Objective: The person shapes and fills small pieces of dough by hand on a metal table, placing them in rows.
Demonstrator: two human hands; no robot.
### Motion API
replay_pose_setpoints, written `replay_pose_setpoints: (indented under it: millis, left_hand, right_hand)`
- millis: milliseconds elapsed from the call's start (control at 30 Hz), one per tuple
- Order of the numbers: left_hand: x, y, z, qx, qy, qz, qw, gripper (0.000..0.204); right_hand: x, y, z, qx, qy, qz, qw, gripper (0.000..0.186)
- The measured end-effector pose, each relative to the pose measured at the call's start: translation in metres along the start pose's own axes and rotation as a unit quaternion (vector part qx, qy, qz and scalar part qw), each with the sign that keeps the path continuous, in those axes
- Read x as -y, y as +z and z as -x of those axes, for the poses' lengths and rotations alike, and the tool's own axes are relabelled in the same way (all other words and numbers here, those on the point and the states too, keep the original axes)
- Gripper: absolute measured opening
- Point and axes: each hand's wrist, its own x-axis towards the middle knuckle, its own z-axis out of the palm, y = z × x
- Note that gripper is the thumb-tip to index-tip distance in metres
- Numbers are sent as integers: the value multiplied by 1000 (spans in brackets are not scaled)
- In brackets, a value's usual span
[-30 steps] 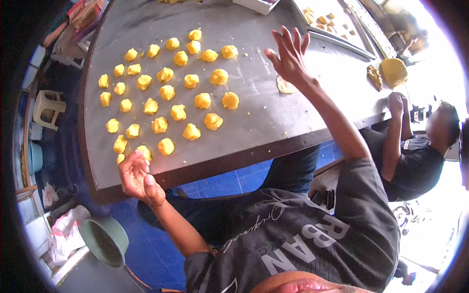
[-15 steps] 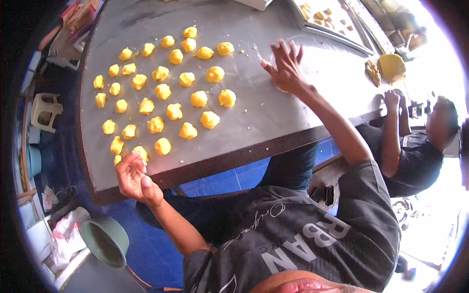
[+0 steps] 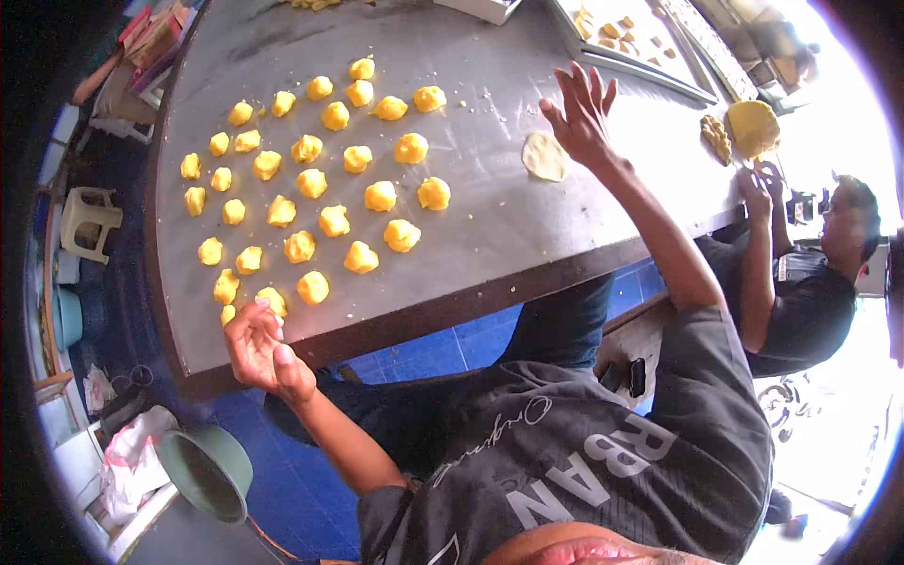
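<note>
Many rough yellow balls (image 3: pixel 311 183), of dough or filling, lie spaced in loose rows on the grey tabletop (image 3: pixel 490 245). To their right is a flat, pale round of dough (image 3: pixel 545 156). My right hand (image 3: pixel 586 122) is raised just beyond it, fingers spread, holding nothing. At the near left table edge, my left hand (image 3: pixel 264 350) is palm up with loosely curled fingers and the thumb apart. Its fingertips are beside a yellow ball (image 3: pixel 272 301), partly overlapping it in view; whether they touch cannot be made out. Nothing shows in the left palm.
A tray of small pieces (image 3: pixel 629 42) stands at the far right, with a yellow dough block (image 3: pixel 754 130) nearer. Another person (image 3: pixel 796 282) sits at the right with hands by the table. A green tub (image 3: pixel 207 473) and beige stool (image 3: pixel 90 222) are on the left.
My right hand has moved right and slightly away, uncovering the flat round of dough it had hidden. My left hand has barely moved.
</note>
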Motion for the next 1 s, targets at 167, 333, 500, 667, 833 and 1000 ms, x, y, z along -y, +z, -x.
replay_pose_setpoints:
  millis: [167,333,500,667,833,1000]
  left_hand:
    - [0,-1,1,0,-4,-2,1000,48]
    - [0,-2,0,-22,-20,21,999,50]
    - [3,-5,3,-10,-31,7,999,54]
    - [0,-4,2,-8,-28,3,1000,53]
    - [-3,1,-1,8,-15,4,1000,49]
    - [-5,-5,-1,-1,-39,-17,999,50]
  right_hand:
    - [-7,2,-11,3,31,-27,999,61]
    - [-3,18,-13,71,26,-4,997,66]
    - [7,24,-12,161,36,61,984,66]
    - [-1,12,-28,63,5,-24,998,65]
    - [-22,-1,-65,12,50,-73,996,57]
    - [42,-34,-101,158,19,-275,948,64]
